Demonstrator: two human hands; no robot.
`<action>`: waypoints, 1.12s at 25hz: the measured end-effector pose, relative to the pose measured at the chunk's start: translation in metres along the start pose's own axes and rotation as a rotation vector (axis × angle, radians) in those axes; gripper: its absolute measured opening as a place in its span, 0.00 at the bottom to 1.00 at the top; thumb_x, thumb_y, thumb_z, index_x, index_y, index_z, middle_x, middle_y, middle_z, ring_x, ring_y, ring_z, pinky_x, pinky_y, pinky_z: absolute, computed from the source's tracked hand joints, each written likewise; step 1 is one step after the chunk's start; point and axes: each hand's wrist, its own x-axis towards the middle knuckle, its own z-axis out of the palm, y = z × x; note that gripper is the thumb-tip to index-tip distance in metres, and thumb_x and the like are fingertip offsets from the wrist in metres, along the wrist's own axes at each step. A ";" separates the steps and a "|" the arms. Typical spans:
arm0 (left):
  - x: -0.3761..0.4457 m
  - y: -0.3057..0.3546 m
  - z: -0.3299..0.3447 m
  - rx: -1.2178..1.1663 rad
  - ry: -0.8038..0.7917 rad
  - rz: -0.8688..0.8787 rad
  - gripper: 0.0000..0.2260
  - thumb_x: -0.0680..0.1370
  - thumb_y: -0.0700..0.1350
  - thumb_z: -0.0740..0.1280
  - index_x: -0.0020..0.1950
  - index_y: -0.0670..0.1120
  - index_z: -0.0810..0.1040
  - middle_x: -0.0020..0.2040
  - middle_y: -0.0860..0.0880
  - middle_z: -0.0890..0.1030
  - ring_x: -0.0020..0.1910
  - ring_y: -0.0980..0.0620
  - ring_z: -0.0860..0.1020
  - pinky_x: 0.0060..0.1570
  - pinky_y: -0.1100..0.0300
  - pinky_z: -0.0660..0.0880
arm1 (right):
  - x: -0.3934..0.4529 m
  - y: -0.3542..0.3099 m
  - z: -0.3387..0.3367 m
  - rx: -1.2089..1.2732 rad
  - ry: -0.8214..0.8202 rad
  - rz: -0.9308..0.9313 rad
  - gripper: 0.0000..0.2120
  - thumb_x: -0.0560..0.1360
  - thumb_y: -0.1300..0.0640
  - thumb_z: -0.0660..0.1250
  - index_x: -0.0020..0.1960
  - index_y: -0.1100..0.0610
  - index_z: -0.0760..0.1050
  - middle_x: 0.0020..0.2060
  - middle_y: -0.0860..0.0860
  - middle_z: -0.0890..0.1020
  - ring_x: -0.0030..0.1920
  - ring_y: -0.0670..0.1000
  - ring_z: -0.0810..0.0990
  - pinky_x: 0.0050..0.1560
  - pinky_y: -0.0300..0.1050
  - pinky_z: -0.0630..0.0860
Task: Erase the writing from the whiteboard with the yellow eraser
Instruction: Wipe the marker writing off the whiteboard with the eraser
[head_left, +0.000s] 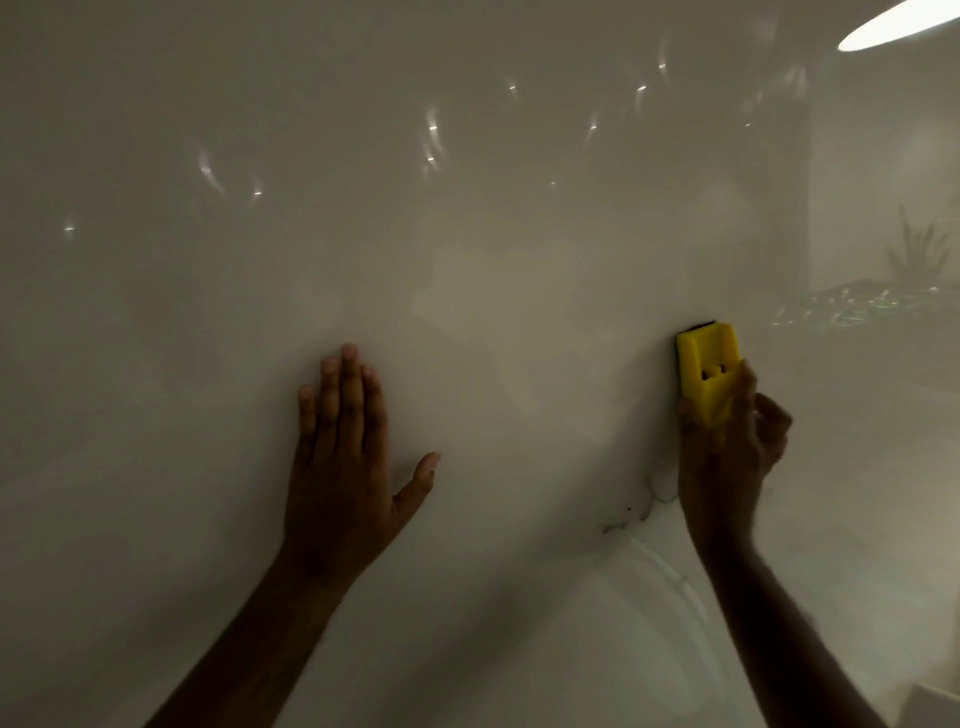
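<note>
The glossy whiteboard (467, 234) fills nearly the whole view. My left hand (343, 462) lies flat against it at lower centre, fingers up and thumb spread to the right. My right hand (727, 457) grips the lower end of the yellow eraser (706, 366), which stands upright with its dark felt edge against the board. A few faint dark smudges (621, 522) show on the board just left of my right wrist. No clear writing is visible elsewhere.
The board reflects a bright ceiling light (893, 23) at the top right and a potted plant (917, 254) on a ledge at the right. Small light glints dot its upper half.
</note>
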 end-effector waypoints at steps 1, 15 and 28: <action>0.004 0.005 0.000 -0.005 0.007 -0.003 0.43 0.85 0.63 0.59 0.85 0.31 0.53 0.87 0.31 0.52 0.87 0.33 0.50 0.86 0.39 0.45 | -0.016 -0.009 0.005 -0.003 -0.032 -0.017 0.35 0.82 0.50 0.68 0.84 0.44 0.56 0.68 0.60 0.67 0.64 0.61 0.68 0.64 0.66 0.72; 0.016 0.027 0.004 -0.021 -0.006 -0.049 0.44 0.85 0.64 0.57 0.86 0.31 0.52 0.87 0.32 0.49 0.88 0.36 0.45 0.86 0.39 0.44 | 0.062 0.053 -0.021 -0.009 0.052 0.119 0.34 0.79 0.47 0.67 0.83 0.48 0.60 0.67 0.65 0.69 0.65 0.66 0.71 0.67 0.67 0.72; 0.022 0.060 0.010 -0.045 0.001 -0.006 0.44 0.84 0.63 0.60 0.86 0.31 0.53 0.87 0.31 0.52 0.87 0.32 0.52 0.86 0.40 0.44 | 0.032 0.066 -0.048 -0.080 -0.098 -0.050 0.33 0.78 0.50 0.68 0.82 0.51 0.64 0.66 0.61 0.71 0.63 0.62 0.72 0.64 0.57 0.72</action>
